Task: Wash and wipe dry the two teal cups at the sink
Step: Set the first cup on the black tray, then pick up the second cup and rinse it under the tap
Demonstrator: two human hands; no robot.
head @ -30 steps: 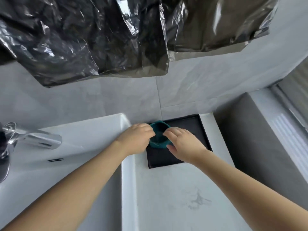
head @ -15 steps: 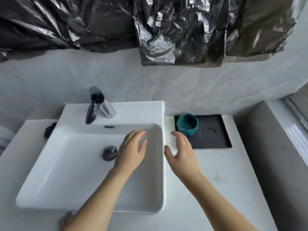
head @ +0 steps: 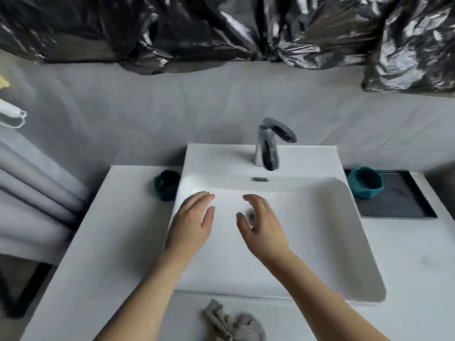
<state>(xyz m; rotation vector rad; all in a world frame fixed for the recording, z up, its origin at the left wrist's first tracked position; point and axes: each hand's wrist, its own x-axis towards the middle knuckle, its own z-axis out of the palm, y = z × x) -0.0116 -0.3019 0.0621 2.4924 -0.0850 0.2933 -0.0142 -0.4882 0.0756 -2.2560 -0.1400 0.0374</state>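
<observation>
Where the left rim of the sink (head: pixel 258 286) cuts across it, one teal cup (head: pixel 165 185) at mid-left of frame is partly hidden & blurred; stands on the counter (head: pixel 103 242) just beside the basin. Second teal cup (head: pixel 366 182) at mid-right, upright, sits in near-left corner of a dark tray (head: pixel 403 205), clear view. Left hand (head: pixel 190 226) & right hand (head: pixel 262 227) both over the basin at frame centre, fingers spread loose, holding nothing, palms facing each other. Right hand's fingers (head: pixel 256 201) cover most of the drain (head: pixel 251 214). Tap (head: pixel 269 143) upper centre, motion-smeared. Grey cloth (head: pixel 231 324) crumpled at bottom edge, cut off by frame. Black plastic sheeting (head: pixel 221 28) across top. No brand, label or writing legible anywhere.
</observation>
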